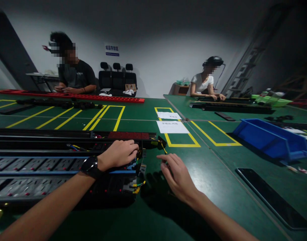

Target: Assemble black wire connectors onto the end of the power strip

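Long black power strips (63, 181) with grey sockets and red dots lie side by side at the left. My left hand (119, 152), a black watch on its wrist, rests palm down on their right end, fingers curled over the edge; what its fingertips touch is hidden. Just right of the ends, my right hand (177, 174) hovers over the green table with its fingers loosely apart and nothing visible in them. Near its index finger a yellow wire (164, 147) sticks out of a strip. Yellow and green wire ends (137, 187) protrude from the nearest strip.
A blue bin (266, 142) and a black phone (271, 195) lie at the right. White papers (172, 127) lie on the green table (208, 177) ahead. Two people work across it, one behind a red rail (93, 96), one beside black strips (231, 106).
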Demonstrator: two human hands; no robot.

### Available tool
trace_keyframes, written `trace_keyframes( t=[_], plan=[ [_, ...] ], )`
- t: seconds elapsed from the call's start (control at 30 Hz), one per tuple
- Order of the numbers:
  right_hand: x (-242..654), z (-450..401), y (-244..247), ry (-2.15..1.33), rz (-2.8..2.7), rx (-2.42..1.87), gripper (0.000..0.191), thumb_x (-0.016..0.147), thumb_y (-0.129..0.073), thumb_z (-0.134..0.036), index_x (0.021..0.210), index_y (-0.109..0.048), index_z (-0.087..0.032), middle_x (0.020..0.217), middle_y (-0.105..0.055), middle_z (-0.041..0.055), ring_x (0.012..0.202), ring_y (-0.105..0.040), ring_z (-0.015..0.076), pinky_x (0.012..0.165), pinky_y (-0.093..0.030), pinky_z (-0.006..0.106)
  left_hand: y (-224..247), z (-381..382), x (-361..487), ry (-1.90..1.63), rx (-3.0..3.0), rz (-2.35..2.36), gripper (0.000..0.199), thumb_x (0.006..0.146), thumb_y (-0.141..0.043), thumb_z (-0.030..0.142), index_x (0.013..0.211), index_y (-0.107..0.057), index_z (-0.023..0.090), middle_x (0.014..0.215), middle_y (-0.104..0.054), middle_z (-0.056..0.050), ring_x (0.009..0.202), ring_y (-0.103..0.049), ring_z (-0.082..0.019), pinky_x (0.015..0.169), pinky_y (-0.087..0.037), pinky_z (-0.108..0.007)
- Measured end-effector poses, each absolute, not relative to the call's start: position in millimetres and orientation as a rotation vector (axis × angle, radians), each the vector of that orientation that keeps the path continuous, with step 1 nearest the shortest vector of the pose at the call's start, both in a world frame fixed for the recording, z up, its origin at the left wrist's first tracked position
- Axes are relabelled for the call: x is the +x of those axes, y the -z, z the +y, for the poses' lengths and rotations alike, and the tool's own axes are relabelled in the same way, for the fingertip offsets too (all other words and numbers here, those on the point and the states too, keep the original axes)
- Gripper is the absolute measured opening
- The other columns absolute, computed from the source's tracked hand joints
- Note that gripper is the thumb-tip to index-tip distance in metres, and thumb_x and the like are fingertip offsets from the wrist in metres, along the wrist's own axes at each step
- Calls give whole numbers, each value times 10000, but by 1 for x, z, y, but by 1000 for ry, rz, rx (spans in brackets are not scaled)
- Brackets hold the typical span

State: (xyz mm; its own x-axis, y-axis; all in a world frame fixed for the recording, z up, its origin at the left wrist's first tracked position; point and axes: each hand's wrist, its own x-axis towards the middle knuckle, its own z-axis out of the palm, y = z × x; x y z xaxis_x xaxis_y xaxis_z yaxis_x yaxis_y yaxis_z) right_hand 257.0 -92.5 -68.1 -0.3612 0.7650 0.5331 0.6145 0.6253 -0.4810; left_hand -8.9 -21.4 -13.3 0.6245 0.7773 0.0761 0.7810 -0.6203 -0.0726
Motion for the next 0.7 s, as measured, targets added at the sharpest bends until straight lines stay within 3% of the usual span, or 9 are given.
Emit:
trace_keyframes(
  t=[0.1,0.17,0.23,0.33,0.5,0.7],
  plan=[
    [253,-96,63,-291,-2256,-1052,493,1070,-477,-239,1563,-463,-214,1207,-670,118,1074,-615,270,924,-492,423,13,-21,-9,187,-2805,-1296,198,1025,-513,290,1053,-692,209,1034,-704,-58,841,-691,-214,680,-457,-308],
    [246,-100,60,-278,-2411,-1038,588,1071,-516,-300,1640,-378,-251,1287,-649,126,1127,-609,289,961,-495,456,12,-21,-10,270,-2891,-1255,153,985,-565,294,1016,-693,216,1013,-682,-46,847,-674,-204,686,-452,-299],
    [239,-104,56,-253,-2531,-1042,587,1078,-540,-375,1641,-396,-289,1299,-648,120,1132,-606,304,972,-493,481,12,-22,-10,312,-2983,-1215,127,944,-615,291,992,-709,221,1017,-660,-41,850,-659,-196,696,-450,-295],
    [235,-106,53,-261,-2568,-1060,488,1087,-549,-405,1559,-504,-286,1250,-683,98,1100,-607,296,960,-486,471,11,-22,-12,332,-3095,-1178,102,898,-679,288,940,-747,225,1025,-642,-36,855,-643,-186,716,-446,-295],
    [243,-97,63,-237,-2379,-1108,185,1048,-581,-234,1213,-662,-208,1099,-748,85,1011,-637,266,889,-471,411,10,-23,-12,319,-3220,-1170,89,865,-748,304,869,-809,240,955,-636,-23,853,-636,-177,739,-441,-291],
    [254,-87,75,-258,-2131,-1183,184,971,-530,-160,1063,-678,-219,921,-727,69,846,-657,241,761,-478,360,8,-21,-11,279,-3264,-1204,111,882,-760,326,857,-836,249,907,-640,-25,793,-617,-162,717,-424,-294]
  ],
)
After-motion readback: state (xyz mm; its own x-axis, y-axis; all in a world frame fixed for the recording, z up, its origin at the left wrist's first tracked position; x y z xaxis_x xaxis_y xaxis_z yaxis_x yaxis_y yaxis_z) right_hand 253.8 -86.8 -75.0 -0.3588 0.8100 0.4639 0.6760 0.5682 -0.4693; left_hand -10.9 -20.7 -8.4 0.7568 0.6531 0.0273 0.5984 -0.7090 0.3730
